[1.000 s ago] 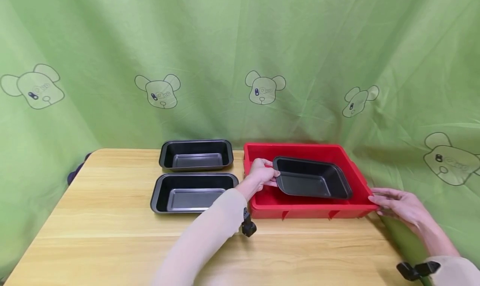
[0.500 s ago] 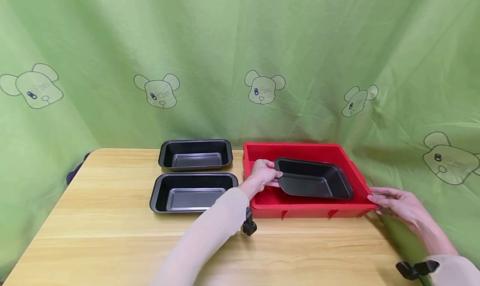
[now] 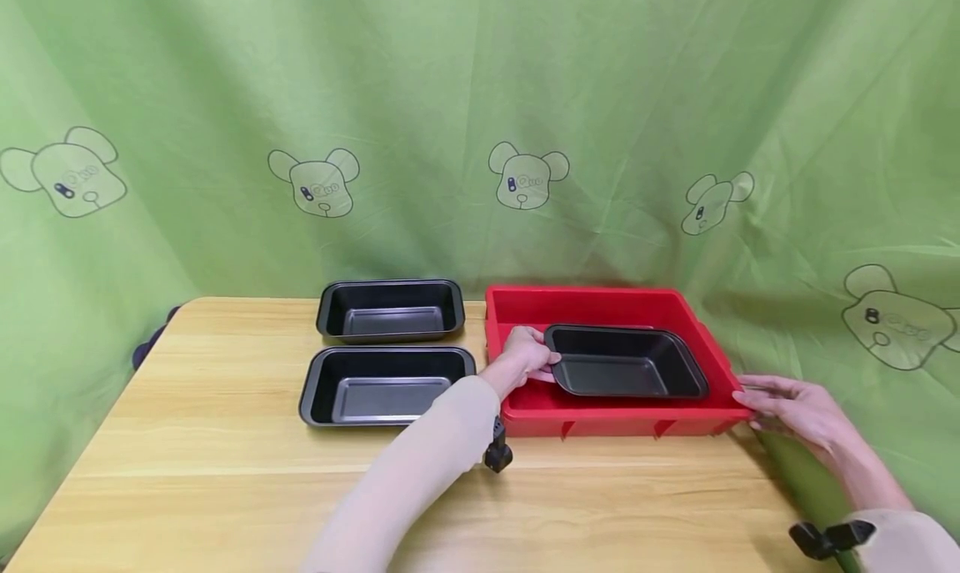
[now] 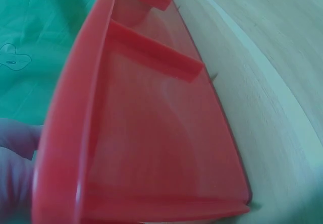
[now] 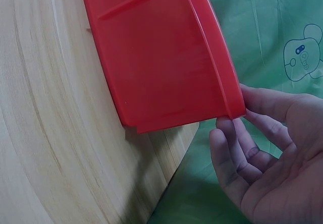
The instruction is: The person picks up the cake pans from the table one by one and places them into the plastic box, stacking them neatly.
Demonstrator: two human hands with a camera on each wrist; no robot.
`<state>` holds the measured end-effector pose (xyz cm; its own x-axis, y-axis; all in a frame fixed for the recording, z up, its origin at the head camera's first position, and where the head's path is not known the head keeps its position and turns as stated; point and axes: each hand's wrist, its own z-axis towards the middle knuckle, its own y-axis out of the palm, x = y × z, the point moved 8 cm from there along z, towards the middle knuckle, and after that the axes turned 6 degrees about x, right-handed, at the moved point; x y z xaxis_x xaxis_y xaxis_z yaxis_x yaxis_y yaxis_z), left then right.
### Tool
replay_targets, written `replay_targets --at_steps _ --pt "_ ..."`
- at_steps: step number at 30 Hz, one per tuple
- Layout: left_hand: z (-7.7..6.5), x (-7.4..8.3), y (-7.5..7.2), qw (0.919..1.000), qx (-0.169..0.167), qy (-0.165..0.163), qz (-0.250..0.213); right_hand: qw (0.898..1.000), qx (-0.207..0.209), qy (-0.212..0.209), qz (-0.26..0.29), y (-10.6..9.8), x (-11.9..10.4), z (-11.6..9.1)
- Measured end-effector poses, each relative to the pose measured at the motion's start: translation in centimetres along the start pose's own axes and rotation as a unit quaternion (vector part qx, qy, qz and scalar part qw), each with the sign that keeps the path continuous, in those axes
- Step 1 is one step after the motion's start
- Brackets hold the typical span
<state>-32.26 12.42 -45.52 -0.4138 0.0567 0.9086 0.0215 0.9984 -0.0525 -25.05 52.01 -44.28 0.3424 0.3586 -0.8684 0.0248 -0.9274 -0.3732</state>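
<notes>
A black loaf pan (image 3: 615, 374) lies inside the red plastic bin (image 3: 611, 424), toward its front right. My left hand (image 3: 525, 356) reaches over the bin's left side and grips the pan's left end, thumb on the rim. The left wrist view shows mostly the bin's outer wall (image 4: 151, 133), with part of that hand (image 4: 15, 168) behind the rim. At the bin's front right corner my right hand (image 3: 802, 416) pinches the rim, the thumb above and fingers below, as the right wrist view shows. Two more black loaf pans stand left of the bin, one behind (image 3: 393, 310) the other (image 3: 382, 387).
Everything stands on a light wooden table (image 3: 225, 473). The bin's right side sits close to the table's right edge. A green curtain (image 3: 420, 139) printed with bear faces hangs behind and at both sides.
The loaf pan's left end has sunk lower into the bin along with my left hand, so the pan now lies more level. My right hand keeps its hold on the bin's corner.
</notes>
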Motion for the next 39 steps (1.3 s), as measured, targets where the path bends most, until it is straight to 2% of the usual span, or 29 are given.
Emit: replay_targets --at_steps 9,18,26,34,39 --pt "-0.3 0.1 -0.3 0.9989 0.01 -0.005 0.045 1.0 -0.003 0.006 0.012 0.2 0.1 0.0" --pt "-0.7 0.4 -0.4 0.9991 -0.004 -0.003 0.043 1.0 0.004 -0.006 0.007 0.0 0.3 0.0" --pt "-1.5 1.3 -1.7 0.999 -0.019 0.006 0.04 1.0 0.002 -0.005 0.004 -0.1 0.2 0.0" --pt "-2.1 2.0 -2.7 0.9972 -0.072 0.015 0.009 1.0 -0.002 -0.011 0.017 0.0 0.1 0.1" --pt "-2.6 2.5 -3.6 0.9956 -0.091 0.02 0.004 1.0 0.002 -0.012 0.022 0.1 0.2 0.2"
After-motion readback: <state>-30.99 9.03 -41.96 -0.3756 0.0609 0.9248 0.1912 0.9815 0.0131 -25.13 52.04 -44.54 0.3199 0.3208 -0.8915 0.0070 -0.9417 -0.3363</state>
